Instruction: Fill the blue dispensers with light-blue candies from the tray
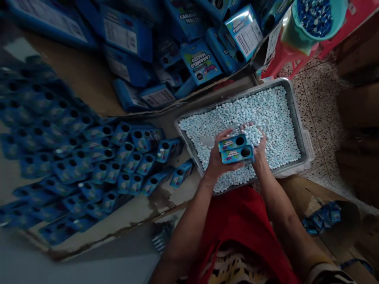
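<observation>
Two small blue candy boxes (237, 149), side by side with round dark holes at their ends, are gripped by my left hand (217, 159). Beside the boxes' hole ends, my right hand (260, 148) is cupped and full of small pale blue and white candies (254, 135). Both hands are over a grey tray (297, 130) filled with the same candies. Fingers of my left hand wrap around the boxes' outer sides. The undersides of the boxes are hidden.
Many blue boxes (100, 171) with holes stand on the worn table (186, 189) at left. Above is a big carton (89, 94) of blue boxes. A teal bucket (321, 33) sits on a red stool (280, 59) at upper right. An open carton (346, 221) is at lower right.
</observation>
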The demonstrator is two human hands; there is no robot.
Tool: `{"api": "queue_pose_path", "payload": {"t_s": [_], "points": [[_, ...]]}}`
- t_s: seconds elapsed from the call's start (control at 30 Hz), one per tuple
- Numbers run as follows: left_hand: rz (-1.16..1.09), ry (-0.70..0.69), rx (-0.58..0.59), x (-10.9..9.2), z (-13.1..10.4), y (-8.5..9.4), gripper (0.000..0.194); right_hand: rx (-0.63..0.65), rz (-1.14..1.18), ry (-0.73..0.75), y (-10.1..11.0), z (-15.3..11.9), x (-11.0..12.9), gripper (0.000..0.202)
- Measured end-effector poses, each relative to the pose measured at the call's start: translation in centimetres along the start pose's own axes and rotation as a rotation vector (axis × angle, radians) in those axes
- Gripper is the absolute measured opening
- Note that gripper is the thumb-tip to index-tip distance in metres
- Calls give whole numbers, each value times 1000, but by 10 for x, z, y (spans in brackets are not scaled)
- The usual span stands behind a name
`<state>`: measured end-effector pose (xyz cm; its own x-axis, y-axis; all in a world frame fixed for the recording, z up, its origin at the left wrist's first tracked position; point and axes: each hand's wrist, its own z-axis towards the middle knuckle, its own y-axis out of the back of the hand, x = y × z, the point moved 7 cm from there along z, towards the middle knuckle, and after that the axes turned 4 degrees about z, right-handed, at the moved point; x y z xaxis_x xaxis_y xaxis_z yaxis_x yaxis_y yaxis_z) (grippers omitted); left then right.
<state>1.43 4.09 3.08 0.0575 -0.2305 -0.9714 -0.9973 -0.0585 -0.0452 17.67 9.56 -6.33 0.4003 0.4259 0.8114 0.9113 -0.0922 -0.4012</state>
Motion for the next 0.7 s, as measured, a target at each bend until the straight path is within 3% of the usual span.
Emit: {"api": "queue_pose_path", "payload": {"t_s": [0.1,0.17,0.27,0.4,0.57,0.7], "points": [[388,-234,-98,-5,-6,39,82,-74,233,-98,-8,-6,7,58],[504,-259,-84,4,-7,49,80,-71,302,-115,-17,-17,25,46],[548,-238,-74,15,-5,50,77,-32,264,-39,-35,-39,62,40],[591,-241,-71,12,-5,45,74,1,66,123,-60,-61,95,45],[593,-243,14,9,-1,43,73,115,-117,271,-82,-68,96,45],[529,-206,48,24,-1,46,75,78,-297,273,-86,-63,89,58]]}}
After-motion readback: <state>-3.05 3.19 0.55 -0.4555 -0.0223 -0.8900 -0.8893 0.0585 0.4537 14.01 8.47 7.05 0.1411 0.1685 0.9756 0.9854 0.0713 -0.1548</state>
